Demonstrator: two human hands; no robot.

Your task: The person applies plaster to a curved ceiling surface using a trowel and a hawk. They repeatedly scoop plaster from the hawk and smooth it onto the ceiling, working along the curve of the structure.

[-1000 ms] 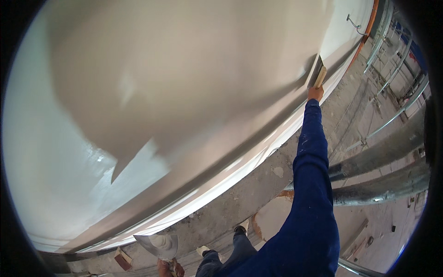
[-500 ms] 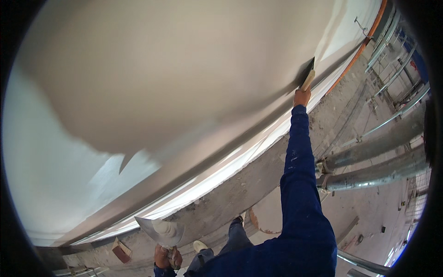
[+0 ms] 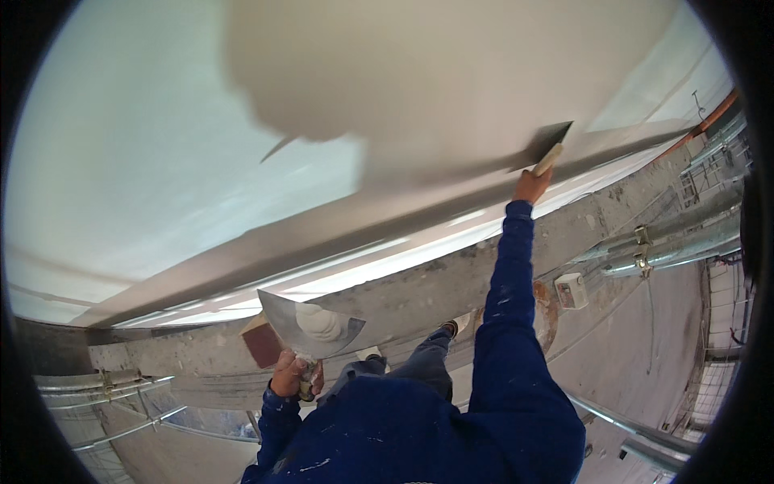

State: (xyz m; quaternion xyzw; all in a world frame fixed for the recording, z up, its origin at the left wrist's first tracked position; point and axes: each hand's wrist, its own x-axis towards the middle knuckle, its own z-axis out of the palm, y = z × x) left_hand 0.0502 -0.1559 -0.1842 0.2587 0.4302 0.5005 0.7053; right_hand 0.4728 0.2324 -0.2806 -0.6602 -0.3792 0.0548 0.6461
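My right arm reaches out to the white wall (image 3: 153, 169). My right hand (image 3: 531, 187) is closed around the pale handle of a putty knife (image 3: 550, 158), whose dark, wide blade lies at the wall surface low down. Close to my body on the left, my left hand (image 3: 292, 376) grips a second, wider putty knife (image 3: 278, 313) by its handle. A mound of white putty (image 3: 318, 321) rests on that blade. My shadow covers part of the wall, and a darker band runs along its bottom.
A reddish box (image 3: 263, 345) sits on the concrete floor beside the left-hand blade. Metal scaffold pipes (image 3: 677, 252) stand at the right, and more lie at the lower left. A whitish container (image 3: 571, 292) is right of my arm. An orange pipe (image 3: 709, 119) edges the far right.
The view has turned, so the wall's bottom edge lies flatter. The right-hand putty knife now appears slightly lower and to the right. My left hand with its loaded knife appears higher in view.
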